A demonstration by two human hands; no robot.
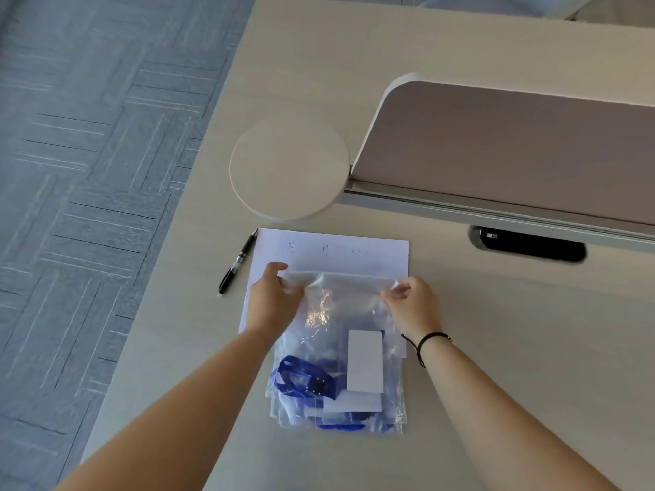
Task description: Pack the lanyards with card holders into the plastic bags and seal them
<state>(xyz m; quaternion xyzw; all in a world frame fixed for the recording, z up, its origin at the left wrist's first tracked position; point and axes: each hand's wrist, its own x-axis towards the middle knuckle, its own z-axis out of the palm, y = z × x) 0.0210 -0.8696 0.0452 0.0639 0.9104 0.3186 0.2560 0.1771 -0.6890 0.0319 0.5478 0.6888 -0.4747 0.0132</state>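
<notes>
The left hand pinched the top left corner of the bag, thumb and fingers curled on the plastic by its strip. The right hand pinched the top right corner the same way, a black cord round its wrist. The bag's mouth ran straight between the two grips, and the rest of it lay flat on the desk, reaching back toward the person. Inside, well below both grips, a blue lanyard was bunched at the bag's lower left and a white card holder stood to its right. The bag's top overlapped a paper sheet bearing faint handwriting. A black pen lay just beside the sheet's left edge, near the desk's left edge. A round white disc lay beyond the sheet, touching the divider.
</notes>
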